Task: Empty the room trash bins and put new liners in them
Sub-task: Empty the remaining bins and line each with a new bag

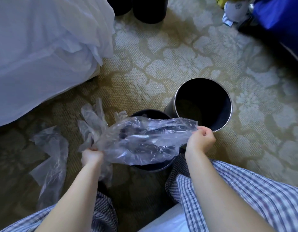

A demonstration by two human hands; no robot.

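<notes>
The clear liner [141, 141] covers most of the near bin [151, 166] so its inside does not show, the top edge cuts off two dark bins [150, 10] and a blue thing [282, 19] in the corner, and the fingertips of the left hand [92, 156] hide in the plastic.

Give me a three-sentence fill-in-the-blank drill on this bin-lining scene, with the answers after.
1. The left hand and right hand stretch a clear plastic ____ above the near bin.
2. The far bin, shiny-rimmed and unlined, stands to the ____ of the near bin.
3. A spare liner lies on the patterned ____ beside the person.

Missing words: liner; right; carpet.
</notes>
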